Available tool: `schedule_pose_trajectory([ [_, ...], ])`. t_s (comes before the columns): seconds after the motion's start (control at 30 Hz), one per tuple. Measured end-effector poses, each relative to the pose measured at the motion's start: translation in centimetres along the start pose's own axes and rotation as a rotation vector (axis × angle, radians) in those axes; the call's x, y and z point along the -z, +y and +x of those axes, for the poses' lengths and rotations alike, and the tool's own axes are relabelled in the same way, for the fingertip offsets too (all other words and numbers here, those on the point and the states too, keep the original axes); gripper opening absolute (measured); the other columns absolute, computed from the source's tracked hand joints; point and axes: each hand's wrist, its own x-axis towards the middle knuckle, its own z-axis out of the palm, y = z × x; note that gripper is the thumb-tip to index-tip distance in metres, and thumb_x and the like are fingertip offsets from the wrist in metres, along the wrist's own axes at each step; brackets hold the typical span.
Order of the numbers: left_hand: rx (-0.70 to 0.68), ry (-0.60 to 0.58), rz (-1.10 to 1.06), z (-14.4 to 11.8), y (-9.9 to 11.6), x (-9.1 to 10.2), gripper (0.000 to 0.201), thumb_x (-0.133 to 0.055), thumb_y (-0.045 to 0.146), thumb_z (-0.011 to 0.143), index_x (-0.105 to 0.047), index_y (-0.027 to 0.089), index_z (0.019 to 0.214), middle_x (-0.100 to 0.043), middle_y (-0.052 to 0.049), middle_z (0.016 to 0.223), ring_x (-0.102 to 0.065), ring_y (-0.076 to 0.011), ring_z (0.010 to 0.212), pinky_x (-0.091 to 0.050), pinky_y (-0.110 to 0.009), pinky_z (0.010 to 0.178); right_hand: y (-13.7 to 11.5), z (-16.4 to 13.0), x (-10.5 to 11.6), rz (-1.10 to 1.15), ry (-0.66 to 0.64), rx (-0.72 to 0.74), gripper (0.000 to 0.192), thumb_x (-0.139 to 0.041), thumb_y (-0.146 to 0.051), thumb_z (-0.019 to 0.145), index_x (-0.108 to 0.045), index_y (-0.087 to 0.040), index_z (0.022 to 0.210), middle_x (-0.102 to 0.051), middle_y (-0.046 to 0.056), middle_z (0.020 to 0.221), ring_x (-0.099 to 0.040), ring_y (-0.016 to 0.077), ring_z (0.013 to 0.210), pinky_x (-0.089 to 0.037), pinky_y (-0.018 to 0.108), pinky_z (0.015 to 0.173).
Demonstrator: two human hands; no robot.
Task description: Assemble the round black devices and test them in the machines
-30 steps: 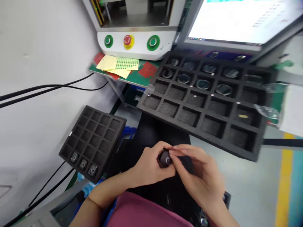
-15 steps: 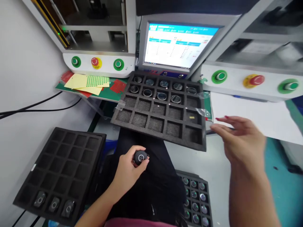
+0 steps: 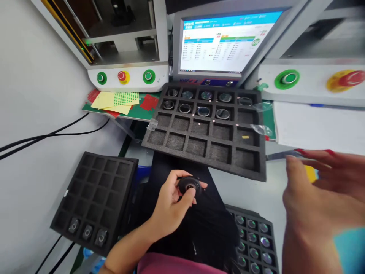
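Fingers of our left hand held a round, smooth black device above black fabric; our right hand, fingers narrowly parted, hovered right of the rectangular, square-celled black foam tray.

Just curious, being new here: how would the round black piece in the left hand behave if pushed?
The round black piece is likely stiff: it shows no bend in the left hand. Its rounded edge might let it roll. It's probably light, held one-handed.
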Motion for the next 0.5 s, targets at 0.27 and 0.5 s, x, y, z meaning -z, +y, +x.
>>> schedule_pose_trajectory([
  [0.27,0.023,-0.002,0.001,-0.1,-0.6,-0.2,0.028,-0.065,0.038,0.089,-0.05,0.017,0.101,-0.077,-0.014,0.102,-0.057,-0.0066,0.06,-0.048,-0.018,0.059,4.3,3.5,-1.3,0.084,-0.213,-0.303,0.04,-0.085,-0.01,0.056,-0.056,-0.019,0.081,-0.066,0.001,0.073,-0.066,0.015,0.065,-0.055,0.032,0.068],
  [0.5,0.031,0.013,-0.006,0.2,-0.6,0.0,0.029,-0.068,0.039,0.087,-0.055,0.016,0.098,-0.077,-0.014,0.1,-0.057,-0.0072,0.057,-0.049,-0.019,0.056,7.5,4.2,-0.7,0.012,-0.266,-0.369,0.026,-0.081,-0.011,0.073,-0.057,-0.014,0.081,-0.064,-0.002,0.077,-0.065,0.0113,0.068,-0.056,0.025,0.063],
])
